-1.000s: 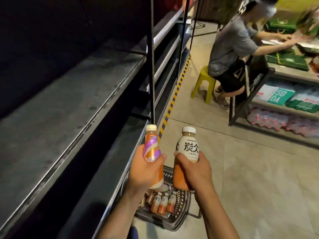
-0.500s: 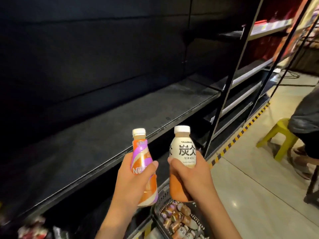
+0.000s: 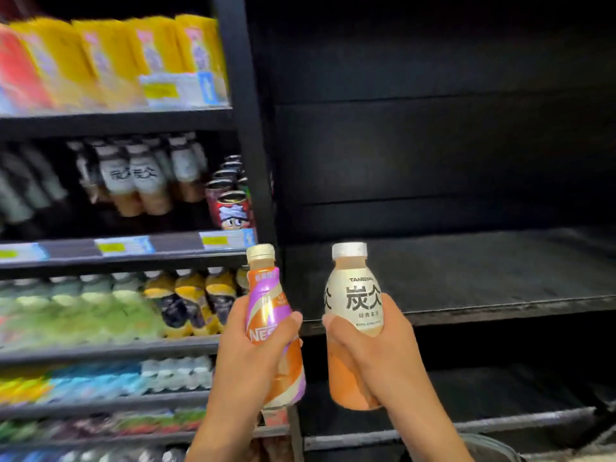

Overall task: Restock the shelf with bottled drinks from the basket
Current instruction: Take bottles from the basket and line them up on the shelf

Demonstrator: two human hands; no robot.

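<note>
Head view: our left hand (image 3: pixel 248 356) is wrapped around the orange-and-purple bottle (image 3: pixel 272 328), our right hand (image 3: pixel 366 348) around the white-labelled bottle (image 3: pixel 355 325), both upright just before the front edge of the bare dark shelf (image 3: pixel 483 278). We judge the risk is tipping: a base catching that edge, or two bottles knocking together as we set them down.

Your left bottle (image 3: pixel 275 331) is orange, purple and cream; your right bottle (image 3: pixel 355 325) is cream with black characters over peach-orange.
</note>
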